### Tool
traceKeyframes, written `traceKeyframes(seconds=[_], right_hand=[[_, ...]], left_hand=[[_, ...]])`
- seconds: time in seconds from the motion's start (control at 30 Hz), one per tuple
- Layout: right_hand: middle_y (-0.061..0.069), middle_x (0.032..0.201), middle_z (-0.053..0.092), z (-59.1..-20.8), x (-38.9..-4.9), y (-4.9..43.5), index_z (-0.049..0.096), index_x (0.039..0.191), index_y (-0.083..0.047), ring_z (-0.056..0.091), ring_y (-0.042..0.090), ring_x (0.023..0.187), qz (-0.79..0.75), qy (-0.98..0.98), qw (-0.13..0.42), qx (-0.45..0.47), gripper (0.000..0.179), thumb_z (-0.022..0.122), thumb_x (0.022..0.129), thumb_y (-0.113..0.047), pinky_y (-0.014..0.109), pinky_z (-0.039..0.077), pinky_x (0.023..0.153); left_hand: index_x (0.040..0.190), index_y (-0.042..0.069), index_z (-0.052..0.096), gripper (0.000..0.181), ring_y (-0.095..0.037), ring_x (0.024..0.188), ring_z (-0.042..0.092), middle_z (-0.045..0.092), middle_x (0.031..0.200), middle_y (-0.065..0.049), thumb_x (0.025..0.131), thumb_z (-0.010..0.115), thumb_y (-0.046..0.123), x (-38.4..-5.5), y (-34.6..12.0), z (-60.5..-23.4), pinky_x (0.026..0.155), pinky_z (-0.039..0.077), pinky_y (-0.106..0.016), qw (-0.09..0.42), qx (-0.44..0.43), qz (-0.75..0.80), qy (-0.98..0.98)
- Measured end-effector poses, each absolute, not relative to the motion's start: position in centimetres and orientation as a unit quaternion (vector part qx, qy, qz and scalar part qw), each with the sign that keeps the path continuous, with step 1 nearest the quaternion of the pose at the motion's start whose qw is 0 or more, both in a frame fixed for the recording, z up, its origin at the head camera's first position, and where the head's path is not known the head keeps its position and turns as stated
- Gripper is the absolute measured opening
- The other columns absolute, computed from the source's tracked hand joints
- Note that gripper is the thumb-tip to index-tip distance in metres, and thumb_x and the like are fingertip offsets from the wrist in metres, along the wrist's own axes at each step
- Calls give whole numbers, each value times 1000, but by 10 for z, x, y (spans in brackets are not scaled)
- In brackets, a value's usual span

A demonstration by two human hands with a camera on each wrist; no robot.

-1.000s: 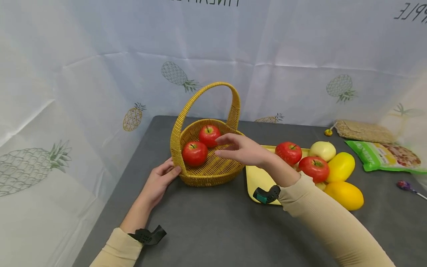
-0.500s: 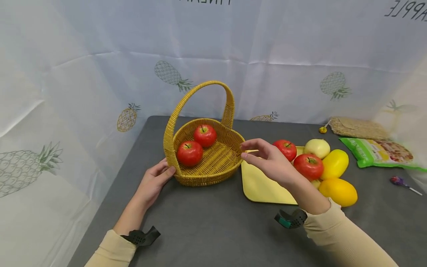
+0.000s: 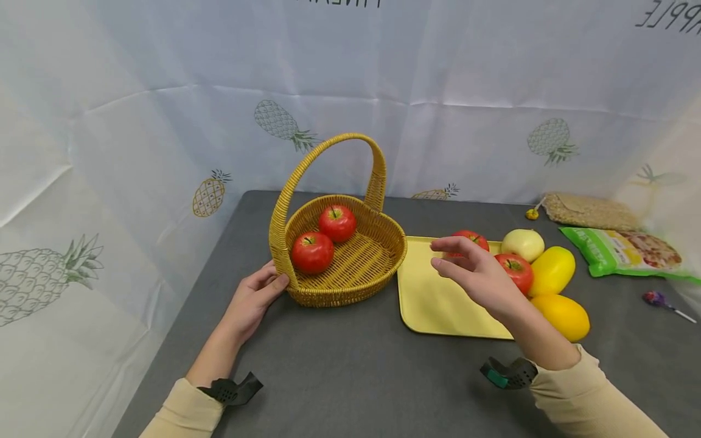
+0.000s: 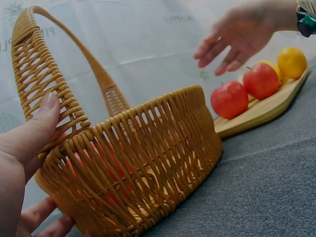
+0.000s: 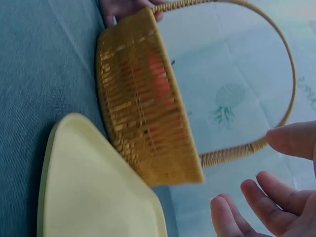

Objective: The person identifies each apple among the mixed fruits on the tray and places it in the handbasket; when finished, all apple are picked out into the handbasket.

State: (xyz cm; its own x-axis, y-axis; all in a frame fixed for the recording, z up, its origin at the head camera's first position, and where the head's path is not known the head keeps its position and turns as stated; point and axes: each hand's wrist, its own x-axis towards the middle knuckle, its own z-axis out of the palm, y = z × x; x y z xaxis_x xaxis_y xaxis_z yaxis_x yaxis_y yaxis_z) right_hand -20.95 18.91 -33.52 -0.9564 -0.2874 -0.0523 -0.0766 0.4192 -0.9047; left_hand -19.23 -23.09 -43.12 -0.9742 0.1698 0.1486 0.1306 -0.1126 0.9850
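A yellow woven basket (image 3: 334, 296) with a tall arched handle stands on the dark table. Inside it, toward the left, lie two red apples (image 3: 312, 252). My left hand (image 3: 252, 304) grips the basket's left end, its thumb (image 4: 43, 121) on the handle's base and other fingers around the outer wall. Over the yellow tray (image 3: 438, 304), my right hand (image 3: 482, 277) hovers with parted fingers and nothing in it. It partly covers the red apples (image 3: 515, 271) on the tray's right side. A pale green round fruit (image 3: 523, 244) sits beside them.
Two yellow mango-like fruits (image 3: 564, 316) lie at the tray's right edge. Farther right are a green food packet (image 3: 635, 252), a woven tan pouch (image 3: 591, 211) and a purple-wrapped lollipop (image 3: 657, 298). A white pineapple-print curtain (image 3: 465, 152) hangs behind the table.
My right hand has withdrawn from over the basket to the right, and is now above the tray, fingers still apart. The left hand keeps its hold on the basket; the two apples stay inside.
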Motion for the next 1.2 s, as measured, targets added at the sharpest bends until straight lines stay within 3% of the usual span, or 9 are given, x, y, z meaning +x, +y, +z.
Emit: traceKeyframes(seconds=[0.37,0.67,0.87,1.2], right_hand=[[13,145,49,-328,-207,220,47,146,-6,60,20,118,-540,835,54,-90,54,64,104,-36,20,52,90],[12,150,43,-324,-207,236,44,149,-7,58,15,120,-519,849,57,-77,57,60,105,-41,17,51,90],[13,154,39,-325,-208,248,40,151,-6,55,17,124,-511,853,78,-65,60,58,106,-41,18,51,92],[17,154,40,-327,-205,266,39,153,-11,38,39,140,-440,896,61,-5,63,58,104,-47,25,50,89]], left_hand=[[107,28,74,22,-31,155,14,28,163,-18,104,62,10,-191,-231,-429,103,45,-21,12,108,731,674],[114,23,75,19,-31,153,19,30,163,-15,105,62,11,-194,-231,-429,103,45,-22,12,112,728,677],[111,26,75,21,-31,154,18,29,164,-15,105,61,11,-193,-231,-430,102,46,-21,16,106,729,676],[107,30,74,22,-32,155,14,27,164,-18,105,61,12,-193,-230,-429,102,45,-19,18,101,729,677]])
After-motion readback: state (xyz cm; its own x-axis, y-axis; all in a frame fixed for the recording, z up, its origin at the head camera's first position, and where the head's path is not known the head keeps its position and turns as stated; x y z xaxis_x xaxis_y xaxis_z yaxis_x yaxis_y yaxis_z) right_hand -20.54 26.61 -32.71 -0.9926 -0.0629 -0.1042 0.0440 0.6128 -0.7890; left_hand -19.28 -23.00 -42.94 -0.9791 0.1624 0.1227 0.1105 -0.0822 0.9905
